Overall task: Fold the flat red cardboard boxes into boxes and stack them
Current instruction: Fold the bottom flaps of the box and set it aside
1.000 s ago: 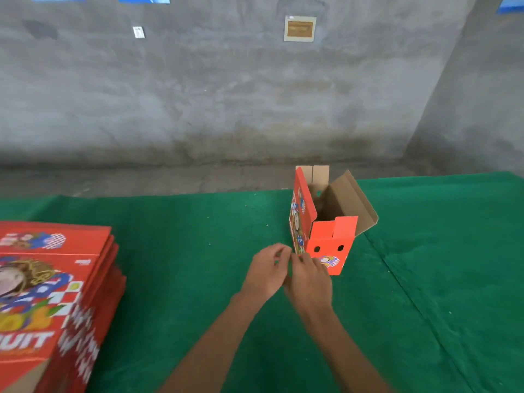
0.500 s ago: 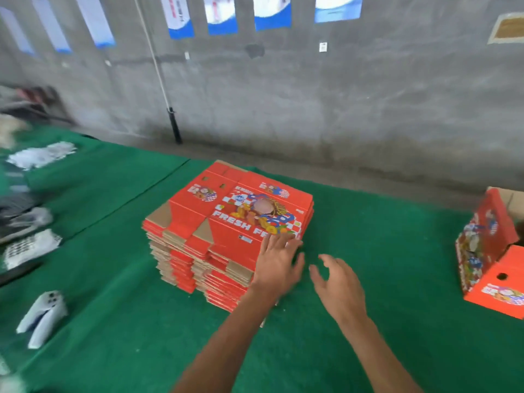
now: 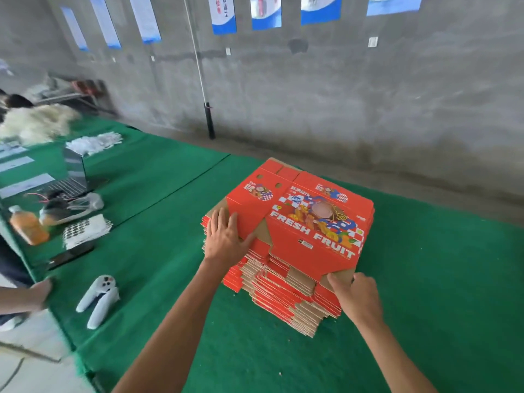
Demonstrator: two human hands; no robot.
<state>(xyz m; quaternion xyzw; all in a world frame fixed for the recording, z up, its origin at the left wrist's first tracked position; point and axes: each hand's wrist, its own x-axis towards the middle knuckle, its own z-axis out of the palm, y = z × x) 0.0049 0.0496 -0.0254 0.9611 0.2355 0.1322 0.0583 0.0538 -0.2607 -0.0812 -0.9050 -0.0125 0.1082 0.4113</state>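
Stack of flat boxes (image 3: 286, 251): a tall pile of flattened red cardboard boxes sits on the green desk (image 3: 425, 307), roughly in the middle of the view, with brown flap edges showing along its near side.
Top flat box (image 3: 309, 219): lies printed side up, "FRESH FRUIT" lettering readable, two round holes in its far-left panel.
Left hand (image 3: 225, 236): lies palm down on the near-left corner of the top flat box, fingers straight and spread, pressing rather than curling round anything.
Right hand (image 3: 355, 296): at the near-right corner of the pile, fingertips curled onto a brown flap edge; it seems to pinch the top flat box's flap, though the fingers hide which layer it has.
Left of the pile: a white two-handled controller (image 3: 99, 299) lies on the desk, well apart from the boxes.
Far left: an orange drink bottle (image 3: 28, 225), a sheet of dark round stickers (image 3: 85, 231) and an open laptop (image 3: 72, 177), all blurred.
Left edge: another person's hand (image 3: 42, 290) rests at the desk's edge.
Behind: a grey concrete wall (image 3: 340, 95) with blue-and-white banners (image 3: 266, 9) hung along the top.
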